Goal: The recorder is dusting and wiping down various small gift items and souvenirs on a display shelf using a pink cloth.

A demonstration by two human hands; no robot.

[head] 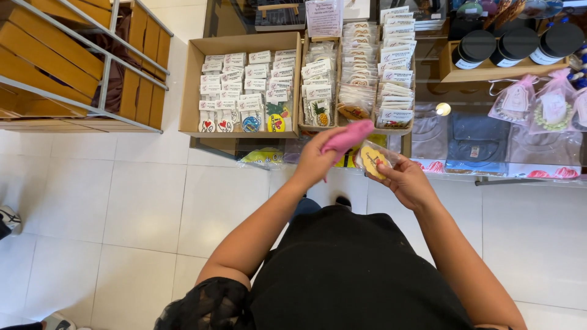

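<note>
Left hand (315, 160) is pinching a soft pink cloth (350, 135); right hand (405, 177) grips a clear-wrapped yellow cookie (372, 159), both over the white tiled floor (140, 208).

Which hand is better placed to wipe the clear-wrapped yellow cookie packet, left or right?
Probably the left hand: it grips the pink cloth right beside the clear-wrapped yellow cookie packet. The right hand is occupied holding that packet from below.
</note>
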